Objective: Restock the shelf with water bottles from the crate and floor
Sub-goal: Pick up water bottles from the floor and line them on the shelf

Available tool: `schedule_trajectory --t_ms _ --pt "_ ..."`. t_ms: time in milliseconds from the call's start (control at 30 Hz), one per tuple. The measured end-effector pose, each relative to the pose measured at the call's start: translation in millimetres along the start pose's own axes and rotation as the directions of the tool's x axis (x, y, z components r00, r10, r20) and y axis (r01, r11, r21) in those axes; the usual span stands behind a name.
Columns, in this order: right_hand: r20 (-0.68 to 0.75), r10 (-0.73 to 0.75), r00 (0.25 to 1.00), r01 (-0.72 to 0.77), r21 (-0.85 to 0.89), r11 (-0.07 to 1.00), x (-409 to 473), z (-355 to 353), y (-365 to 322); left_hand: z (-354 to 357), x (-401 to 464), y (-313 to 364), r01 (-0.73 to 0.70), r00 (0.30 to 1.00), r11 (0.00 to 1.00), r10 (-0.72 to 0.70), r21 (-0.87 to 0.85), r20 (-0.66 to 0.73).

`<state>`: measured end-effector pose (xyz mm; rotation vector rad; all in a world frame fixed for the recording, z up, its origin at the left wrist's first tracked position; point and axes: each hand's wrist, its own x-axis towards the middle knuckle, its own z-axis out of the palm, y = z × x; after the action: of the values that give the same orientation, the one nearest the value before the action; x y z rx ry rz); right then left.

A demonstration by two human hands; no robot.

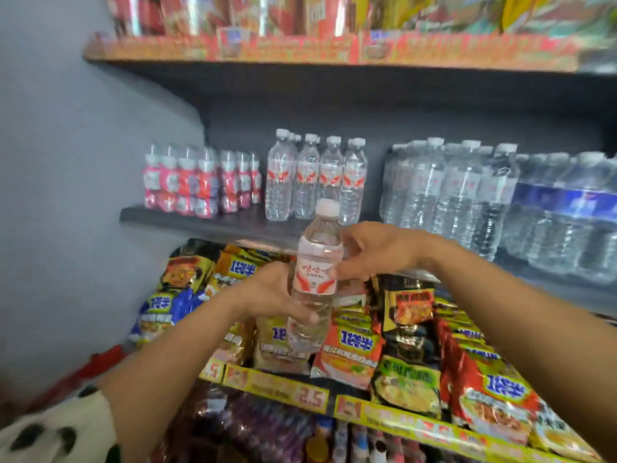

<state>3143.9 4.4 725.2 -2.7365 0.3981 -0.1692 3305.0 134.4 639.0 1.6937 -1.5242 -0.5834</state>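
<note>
A clear water bottle [315,279] with a white cap and a red-and-white label stands upright in mid-air in front of the shelves. My left hand [270,295] grips its lower half from the left. My right hand [370,252] holds its label band from the right, thumb on the front. Behind it, on the dark middle shelf [200,222], stands a row of matching water bottles [315,178]. The crate and floor are out of sight.
Small pink-labelled bottles [200,182] stand left of the row; larger shrink-wrapped water bottles [467,192] and blue-labelled ones [567,208] fill the right. Noodle packets [410,349] crowd the shelf below. A grey wall [66,195] closes the left side.
</note>
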Motion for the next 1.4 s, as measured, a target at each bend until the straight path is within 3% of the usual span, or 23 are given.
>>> schedule_trajectory --t_ms 300,533,833,1133,1267,1400 --pt "-0.268 -0.012 0.963 0.030 0.063 0.998 60.1 -59.3 -43.7 -104.9 43.9 34.9 -0.027 1.000 0.997 0.027 0.074 -0.001" --pt "-0.379 0.067 0.923 -0.004 0.164 0.986 114.9 -101.0 -20.7 -141.9 110.4 52.0 -0.025 0.999 0.996 0.028 0.080 -0.041" --pt "-0.299 0.130 0.945 -0.059 0.234 0.970 183.0 -112.9 52.1 -137.2 198.1 15.4 0.025 0.998 0.998 -0.021 0.063 -0.065" --pt "-0.223 0.140 0.965 -0.088 0.227 0.970 215.1 -117.8 82.9 -137.2 227.5 -1.4 0.083 0.993 0.996 -0.080 0.037 -0.084" --pt "-0.174 0.155 0.972 -0.119 0.203 0.972 214.5 -116.7 76.8 -137.6 227.8 -6.4 0.079 0.985 0.986 -0.055 0.146 -0.162" --pt "-0.149 0.182 0.972 -0.174 0.065 0.983 206.5 -108.3 66.3 -133.1 220.7 -10.6 0.128 0.973 0.955 -0.069 0.266 -0.221"
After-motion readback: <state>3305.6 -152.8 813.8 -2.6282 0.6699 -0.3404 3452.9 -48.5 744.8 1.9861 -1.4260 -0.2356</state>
